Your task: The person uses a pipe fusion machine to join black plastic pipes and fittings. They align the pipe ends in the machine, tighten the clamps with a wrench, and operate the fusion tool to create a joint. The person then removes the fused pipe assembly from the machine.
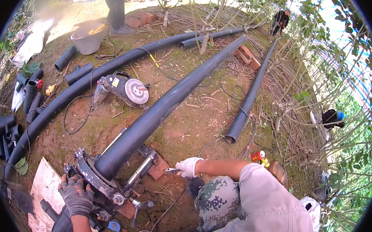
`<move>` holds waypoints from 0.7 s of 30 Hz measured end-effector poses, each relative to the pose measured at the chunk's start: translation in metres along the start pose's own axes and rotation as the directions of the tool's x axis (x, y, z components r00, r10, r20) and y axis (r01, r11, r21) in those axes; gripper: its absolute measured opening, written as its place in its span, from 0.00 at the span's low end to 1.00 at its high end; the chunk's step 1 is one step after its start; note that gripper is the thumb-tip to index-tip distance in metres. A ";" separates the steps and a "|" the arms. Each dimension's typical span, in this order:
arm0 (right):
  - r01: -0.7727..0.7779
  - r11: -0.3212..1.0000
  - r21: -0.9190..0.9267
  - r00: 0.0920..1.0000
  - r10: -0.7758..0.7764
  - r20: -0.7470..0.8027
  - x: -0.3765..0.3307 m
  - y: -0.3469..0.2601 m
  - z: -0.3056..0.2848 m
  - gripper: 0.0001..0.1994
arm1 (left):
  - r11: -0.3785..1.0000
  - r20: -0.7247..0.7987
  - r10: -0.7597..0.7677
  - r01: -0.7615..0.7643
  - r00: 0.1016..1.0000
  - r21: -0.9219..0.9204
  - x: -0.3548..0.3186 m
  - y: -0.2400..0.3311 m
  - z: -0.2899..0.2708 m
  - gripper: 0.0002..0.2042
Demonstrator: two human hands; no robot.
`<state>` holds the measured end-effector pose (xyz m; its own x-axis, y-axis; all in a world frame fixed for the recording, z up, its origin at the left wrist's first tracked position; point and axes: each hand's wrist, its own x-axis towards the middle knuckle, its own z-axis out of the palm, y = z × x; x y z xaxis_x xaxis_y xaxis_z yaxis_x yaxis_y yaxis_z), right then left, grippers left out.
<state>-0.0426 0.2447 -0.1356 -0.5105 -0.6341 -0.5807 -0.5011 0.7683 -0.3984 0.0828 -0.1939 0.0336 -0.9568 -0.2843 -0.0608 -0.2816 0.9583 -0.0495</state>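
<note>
My left hand (77, 197), in a grey glove with bare fingertips, is curled over the near left side of a metal pipe clamp (86, 164). A long black pipe (164, 113) runs away from this clamp frame toward the far right. Beside my left wrist lies a black branched pipe fitting (62, 226), partly under the hand. My right hand (189, 166), in a white glove, is closed on a small metal wrench (171, 170), to the right of the frame and near a brick (158, 167). The wrench's far end touches nothing I can make out.
A power tool with a round disc (136, 91) lies on the soil beyond the clamp. More black pipes (238, 127) stretch away, some near bricks (247, 58). Fittings (8, 128) are piled at left, by a wooden board (44, 182). A bucket (88, 38) and people stand farther off.
</note>
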 end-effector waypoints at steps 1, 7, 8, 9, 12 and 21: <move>0.046 0.999 -0.005 0.999 -0.046 -0.002 0.000 -0.014 -0.016 0.18 | 0.998 0.069 -0.037 0.034 0.997 0.048 0.002 0.006 -0.005 0.24; 0.435 0.900 -0.042 0.853 -0.426 -0.303 -0.029 -0.100 -0.105 0.16 | 0.938 0.324 -0.145 0.026 0.935 0.345 0.018 0.030 -0.020 0.48; 0.502 0.864 -0.029 0.796 -0.474 -0.377 -0.031 -0.120 -0.113 0.17 | 0.932 0.368 -0.183 0.042 0.912 0.359 0.023 0.031 -0.021 0.54; 0.565 0.825 -0.025 0.731 -0.514 -0.448 -0.032 -0.139 -0.122 0.18 | 0.924 0.371 -0.199 0.049 0.907 0.378 0.025 0.032 -0.021 0.55; 0.666 0.697 0.266 0.685 -0.430 -0.588 -0.031 -0.197 -0.125 0.20 | 0.893 0.356 -0.215 0.035 0.909 0.448 0.028 0.037 -0.009 0.56; 0.682 0.612 0.400 0.711 -0.426 -0.560 -0.052 -0.272 -0.088 0.19 | 0.917 0.256 -0.222 0.112 0.941 0.383 0.062 -0.002 0.059 0.21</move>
<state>0.0584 0.0611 0.0656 -0.5408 -0.8269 0.1542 -0.3753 0.0732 -0.9240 0.0282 -0.2157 -0.0292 -0.8192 -0.4880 -0.3014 -0.3377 0.8351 -0.4343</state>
